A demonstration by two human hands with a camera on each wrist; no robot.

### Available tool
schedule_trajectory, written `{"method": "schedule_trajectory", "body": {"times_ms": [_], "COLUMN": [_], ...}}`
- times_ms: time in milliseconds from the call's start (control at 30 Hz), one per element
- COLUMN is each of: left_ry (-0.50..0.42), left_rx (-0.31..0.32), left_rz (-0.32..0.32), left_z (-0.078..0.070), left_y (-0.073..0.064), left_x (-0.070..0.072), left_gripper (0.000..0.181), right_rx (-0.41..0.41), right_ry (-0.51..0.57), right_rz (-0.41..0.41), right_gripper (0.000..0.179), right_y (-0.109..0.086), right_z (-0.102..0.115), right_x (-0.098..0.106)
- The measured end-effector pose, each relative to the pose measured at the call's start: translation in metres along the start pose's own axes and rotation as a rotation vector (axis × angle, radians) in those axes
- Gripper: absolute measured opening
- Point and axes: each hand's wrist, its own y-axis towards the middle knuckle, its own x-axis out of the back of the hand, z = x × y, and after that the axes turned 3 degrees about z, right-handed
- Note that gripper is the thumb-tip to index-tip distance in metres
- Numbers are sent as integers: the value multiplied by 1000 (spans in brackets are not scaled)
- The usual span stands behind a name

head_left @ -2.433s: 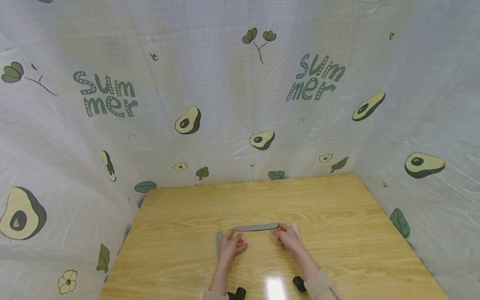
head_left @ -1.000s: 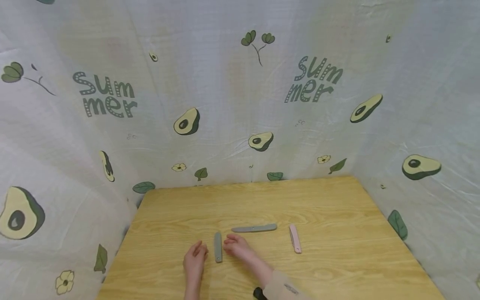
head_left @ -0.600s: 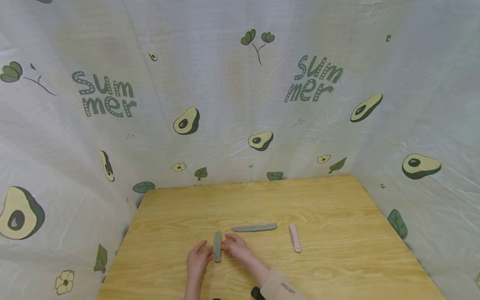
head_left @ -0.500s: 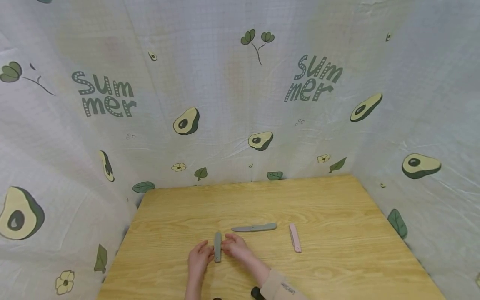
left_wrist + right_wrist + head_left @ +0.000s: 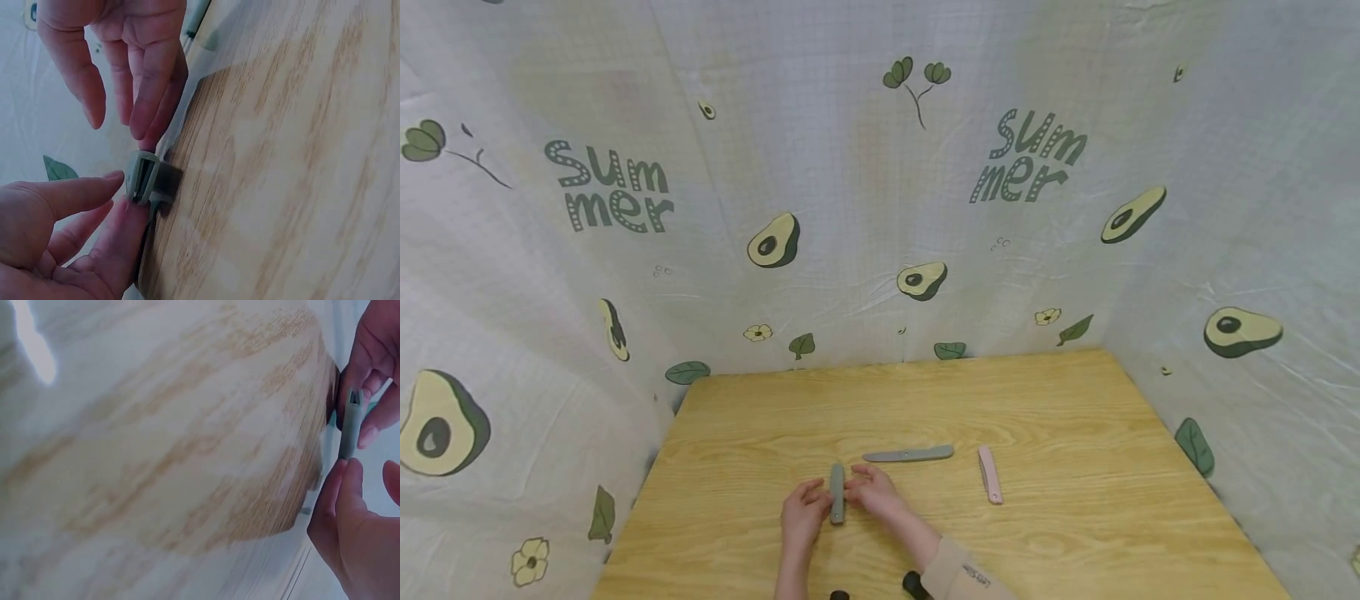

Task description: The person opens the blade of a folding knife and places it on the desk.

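A folded grey-green pocketknife (image 5: pixel 837 494) lies lengthwise between the two hands. On its left side, the left hand (image 5: pixel 802 512) touches it with its fingertips. The right hand (image 5: pixel 875 490) meets the opposite side with fingers extended. Seen end-on in the left wrist view, the pocketknife (image 5: pixel 142 177) shows a dark slot in its handle. In the right wrist view, fingertips of the right hand (image 5: pixel 362 531) touch the pocketknife (image 5: pixel 350 428), while the thumb stays apart. Behind the right hand lies a second grey-green pocketknife (image 5: pixel 908 454), unfolded, its blade pointing left.
A pink folded pocketknife (image 5: pixel 990 475) lies on the wooden table (image 5: pixel 1075 433) to the right of the hands. Black camera mounts (image 5: pixel 914 585) show by the wrists. White printed cloth (image 5: pixel 850 167) hangs behind the table and along both sides.
Both hands have left the unfolded pocketknife and moved left to the folded grey-green one. The left hand has then come in from the left until its fingers touch it.
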Motion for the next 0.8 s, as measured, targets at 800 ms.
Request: {"method": "schedule_trajectory", "body": {"times_ms": [800], "left_ry": [-118], "left_rx": [-56], "left_rz": [417], "left_z": [-22], "left_y": [-1], "left_x": [-13], "left_gripper": [60], "right_rx": [38], "right_ry": [-61], "right_rz": [85], "right_gripper": [49], "right_y": [-11], "right_z": [21], "right_x": [39]}}
